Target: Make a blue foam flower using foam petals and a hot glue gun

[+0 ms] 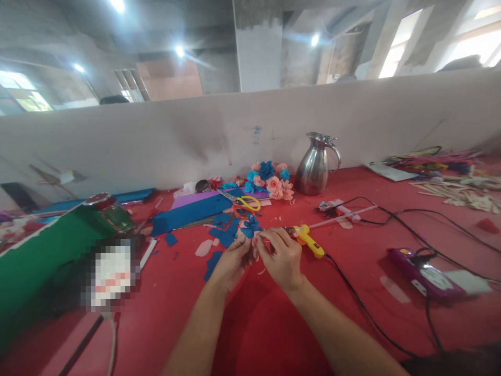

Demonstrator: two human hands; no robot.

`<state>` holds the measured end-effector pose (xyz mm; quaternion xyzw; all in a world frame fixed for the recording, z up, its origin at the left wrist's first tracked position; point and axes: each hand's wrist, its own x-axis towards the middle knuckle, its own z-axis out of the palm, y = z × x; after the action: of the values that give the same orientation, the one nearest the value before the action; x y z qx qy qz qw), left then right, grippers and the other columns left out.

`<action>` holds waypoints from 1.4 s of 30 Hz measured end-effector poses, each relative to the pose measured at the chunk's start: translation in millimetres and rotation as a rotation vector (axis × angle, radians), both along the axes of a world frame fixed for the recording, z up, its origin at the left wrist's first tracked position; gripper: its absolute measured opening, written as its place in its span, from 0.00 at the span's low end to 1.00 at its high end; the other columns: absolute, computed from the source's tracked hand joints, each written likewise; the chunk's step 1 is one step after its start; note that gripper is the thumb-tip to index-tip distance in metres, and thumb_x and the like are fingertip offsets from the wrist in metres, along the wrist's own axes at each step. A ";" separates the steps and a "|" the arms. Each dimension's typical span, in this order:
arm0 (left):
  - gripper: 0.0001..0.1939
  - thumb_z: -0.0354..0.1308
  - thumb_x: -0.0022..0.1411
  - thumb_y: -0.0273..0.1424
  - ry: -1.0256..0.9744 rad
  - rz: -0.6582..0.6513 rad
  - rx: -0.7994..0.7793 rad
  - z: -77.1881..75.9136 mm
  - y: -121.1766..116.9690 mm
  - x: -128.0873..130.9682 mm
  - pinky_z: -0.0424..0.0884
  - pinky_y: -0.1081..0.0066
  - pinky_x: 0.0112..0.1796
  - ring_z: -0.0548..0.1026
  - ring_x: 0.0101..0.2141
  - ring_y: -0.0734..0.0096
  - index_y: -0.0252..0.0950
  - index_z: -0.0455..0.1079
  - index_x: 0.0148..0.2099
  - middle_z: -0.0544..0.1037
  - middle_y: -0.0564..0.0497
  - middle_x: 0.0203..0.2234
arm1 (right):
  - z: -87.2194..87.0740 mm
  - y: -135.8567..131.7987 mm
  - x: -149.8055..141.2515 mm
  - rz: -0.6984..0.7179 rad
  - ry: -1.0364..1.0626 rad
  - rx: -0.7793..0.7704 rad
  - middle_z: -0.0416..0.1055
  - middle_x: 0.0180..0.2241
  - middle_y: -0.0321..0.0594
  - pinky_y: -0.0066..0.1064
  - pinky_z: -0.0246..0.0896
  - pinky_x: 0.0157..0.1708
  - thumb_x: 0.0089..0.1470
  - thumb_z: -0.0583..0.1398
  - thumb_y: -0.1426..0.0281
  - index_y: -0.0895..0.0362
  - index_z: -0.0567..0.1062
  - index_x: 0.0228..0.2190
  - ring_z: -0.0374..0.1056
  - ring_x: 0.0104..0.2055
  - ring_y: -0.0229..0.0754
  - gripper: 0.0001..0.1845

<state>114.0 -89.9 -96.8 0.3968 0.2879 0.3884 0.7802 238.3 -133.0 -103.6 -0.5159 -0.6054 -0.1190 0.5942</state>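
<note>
Between my two hands is a small paper flower (251, 226) with dark blue petals on top and pink ones under them. My left hand (234, 261) is closed around its base from the left. With bent fingers pressed together, my right hand (282, 257) pinches at the flower's right side, on what looks like a pink petal. A yellow glue gun (312, 243) lies just right of my right hand. Beyond the flower are scissors (247, 202) with yellow handles. Blue paper scraps (227, 232) and a pink paper piece (204, 248) lie to the left.
A bunch of blue and pink paper flowers (274, 184) and a steel jug (313, 169) stand at the back. Blue paper strips (188, 213) lie left of them. Black cords run from a purple power strip (425, 274). A glass jar (111, 213) stands left, near a green board (43, 261).
</note>
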 end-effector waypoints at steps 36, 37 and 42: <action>0.08 0.59 0.54 0.31 0.378 0.421 0.688 -15.5 13.4 -5.4 0.66 0.66 0.44 0.72 0.38 0.65 0.39 0.79 0.34 0.78 0.49 0.33 | -6.4 12.1 -11.7 0.599 0.912 -0.395 0.68 0.24 0.32 0.26 0.55 0.24 0.45 0.64 0.67 0.55 0.74 0.34 0.57 0.22 0.34 0.11; 0.08 0.59 0.54 0.31 0.362 0.395 0.664 -15.2 12.8 -4.7 0.66 0.67 0.43 0.72 0.37 0.65 0.39 0.79 0.34 0.78 0.50 0.32 | -6.3 12.3 -11.6 0.596 0.904 -0.393 0.68 0.25 0.33 0.26 0.56 0.24 0.45 0.64 0.67 0.55 0.74 0.34 0.57 0.22 0.34 0.11; 0.06 0.60 0.52 0.29 0.376 0.373 0.581 -9.9 7.8 -2.4 0.63 0.72 0.33 0.68 0.27 0.71 0.37 0.78 0.26 0.74 0.54 0.21 | -7.1 14.1 -11.0 0.582 0.846 -0.344 0.70 0.31 0.38 0.26 0.59 0.24 0.45 0.64 0.63 0.56 0.76 0.29 0.62 0.26 0.36 0.10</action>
<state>111.6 -82.1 -106.7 0.6062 0.3711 0.5093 0.4852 227.3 -118.9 -110.7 -0.4194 -0.4420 0.3694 0.7016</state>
